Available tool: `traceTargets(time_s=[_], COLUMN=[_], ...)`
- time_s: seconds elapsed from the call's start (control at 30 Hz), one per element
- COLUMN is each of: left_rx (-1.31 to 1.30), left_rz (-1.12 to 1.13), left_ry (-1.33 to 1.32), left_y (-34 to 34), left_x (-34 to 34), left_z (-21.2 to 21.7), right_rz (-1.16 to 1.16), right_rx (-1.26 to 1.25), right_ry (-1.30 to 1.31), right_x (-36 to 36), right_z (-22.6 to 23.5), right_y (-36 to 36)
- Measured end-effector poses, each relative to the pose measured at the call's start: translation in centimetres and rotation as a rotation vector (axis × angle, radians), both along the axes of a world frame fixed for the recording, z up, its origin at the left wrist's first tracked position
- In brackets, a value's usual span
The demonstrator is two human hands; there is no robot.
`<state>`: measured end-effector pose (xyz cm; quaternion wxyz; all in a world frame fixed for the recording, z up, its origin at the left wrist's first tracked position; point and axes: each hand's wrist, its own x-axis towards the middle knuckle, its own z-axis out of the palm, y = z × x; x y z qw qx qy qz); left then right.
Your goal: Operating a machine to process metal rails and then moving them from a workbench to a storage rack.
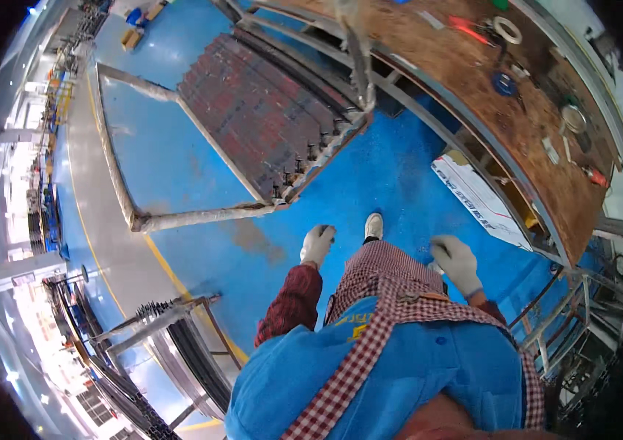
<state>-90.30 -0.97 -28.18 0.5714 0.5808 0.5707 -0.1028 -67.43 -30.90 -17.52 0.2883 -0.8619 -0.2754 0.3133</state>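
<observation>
My left hand [317, 246], in a white work glove, hangs in front of my left side above the blue floor. Its fingers are loosely bent, with no object visible in them. My right hand [458, 265], gloved the same way, hangs by my right thigh with fingers bent and a little apart, holding nothing. Ahead of the left hand stands a metal frame rack [201, 215] with wrapped bars. A stack of long dark reddish-brown bars [253, 103] lies on it. Nearest the right hand is a white box with printing [476, 198], under a workbench.
The brown-topped workbench [465, 81] curves along the right, with a tape roll [508, 30], red-handled tool [469, 29] and blue round item [503, 83] on it. Behind my left arm stands a rack with dark long profiles [198, 359]. Metal framework [553, 323] rises at lower right.
</observation>
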Motion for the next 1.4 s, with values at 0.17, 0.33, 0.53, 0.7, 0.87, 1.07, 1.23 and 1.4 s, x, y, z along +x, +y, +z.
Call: traceTargets(time_s=[0.17,0.33,0.53,0.7,0.87,1.07,1.23,1.4], left_rx=[-0.099,-0.162,-0.305,-0.455,-0.489,-0.450,-0.422,-0.435], left_rz=[0.432,0.707,0.955,0.897,0.887,1.060,1.075,1.068], left_ry=[0.039,0.117,0.200,0.262,0.453,0.170,0.170,0.162], left_y=[0.1,-4.4,-12.7,-16.8,-9.6,-10.8,-9.3,-8.8], left_x=[-9.3,-13.6,-14.3,-9.3,0.2,-1.2,-0.9,-1.1], left_z=[-0.8,-0.6,0.5,1.5,6.6,5.0,5.0,5.3], right_rz=[0.358,0.426,0.210,0.068,0.232,0.351,0.488,0.637], right_rx=[-0.058,-0.047,-0.351,-0.402,-0.530,-0.420,-0.538,-0.560], right_ry=[-0.096,-0.148,0.365,-0.038,-0.112,-0.119,-0.156,-0.174], right_x=[4.8,11.2,14.8,16.5,15.2,17.0,18.2,19.3], right_z=[-3.4,-11.3,-19.3,-31.0,-33.5,-32.8,-31.7,-30.0], right_y=[15.9,28.9,43.7,48.6,50.7,50.5,50.9,52.4])
